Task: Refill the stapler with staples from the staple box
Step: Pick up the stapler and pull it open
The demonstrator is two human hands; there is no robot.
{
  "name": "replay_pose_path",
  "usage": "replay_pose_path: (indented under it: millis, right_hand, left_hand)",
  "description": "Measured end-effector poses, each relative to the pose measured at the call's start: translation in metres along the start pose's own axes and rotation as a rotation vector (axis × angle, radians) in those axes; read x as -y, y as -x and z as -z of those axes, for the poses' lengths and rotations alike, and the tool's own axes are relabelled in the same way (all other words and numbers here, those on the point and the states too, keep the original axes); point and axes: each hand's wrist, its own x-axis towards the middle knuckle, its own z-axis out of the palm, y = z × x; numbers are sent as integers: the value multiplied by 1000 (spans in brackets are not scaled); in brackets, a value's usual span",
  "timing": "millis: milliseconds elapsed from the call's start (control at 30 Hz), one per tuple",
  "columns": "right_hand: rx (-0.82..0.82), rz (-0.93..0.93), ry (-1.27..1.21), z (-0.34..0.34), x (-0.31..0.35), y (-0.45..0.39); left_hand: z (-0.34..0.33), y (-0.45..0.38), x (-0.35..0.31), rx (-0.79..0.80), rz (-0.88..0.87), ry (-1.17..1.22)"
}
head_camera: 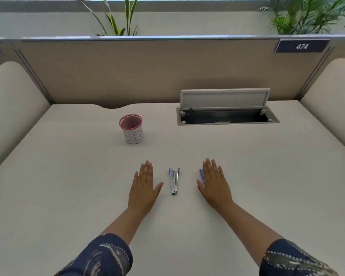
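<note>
The left hand (143,186) is laid flat on the desk (267,176), fingers straight, nothing held. The right hand (213,181) is likewise spread flat, covering most of a purple staple box (201,174), whose contents cannot be seen. The stapler (174,181) is set between the 2 hands, touching neither. Farther back, a red-rimmed cup (132,129) marked "BIN" is seen, interior unclear. A cable tray (227,116) is propped open.

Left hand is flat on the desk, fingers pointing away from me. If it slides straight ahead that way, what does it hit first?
Probably the pink-rimmed cup marked BIN: the left hand points roughly at it across bare desk. Depth is unclear, so it might pass just right of it.
</note>
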Motion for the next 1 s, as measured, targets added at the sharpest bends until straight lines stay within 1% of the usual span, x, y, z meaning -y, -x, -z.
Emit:
replay_pose_path:
  millis: [33, 67, 100, 133, 167, 267, 500, 633, 833, 1000]
  right_hand:
    - [-22, -14, -34, -4, -1, 2]
    - [6, -49, -51, 1, -1, 5]
    - [-1, -60, -58, -2, -1, 8]
    - [48, -96, -67, -3, 0, 12]
    - [30, -95, -70, -9, 0, 15]
    - [78, -123, -112, -11, -1, 19]
    - [29, -197, -227, -20, -3, 26]
    - [36, -208, -227, -21, -4, 25]
    - [32, -214, -245, -18, -3, 26]
    - [63, -295, -174, -18, -3, 26]
  left_hand:
    - [-2, 1, 1, -3, 18, 14]
    - [-6, 3, 2, -18, 20, 15]
    - [-8, 5, 3, -21, 27, 16]
    - [-12, 9, 3, -3, 36, 20]
    - [-16, 11, 5, -6, 35, 32]
    - [-20, 11, 7, 35, 47, 46]
    - [-30, 12, 5, 70, 76, 37]
    - [-30, 11, 6, 100, 81, -11]
    - [-34, 13, 7, 40, 71, 0]
    - [-37, 13, 8, 3, 65, 6]
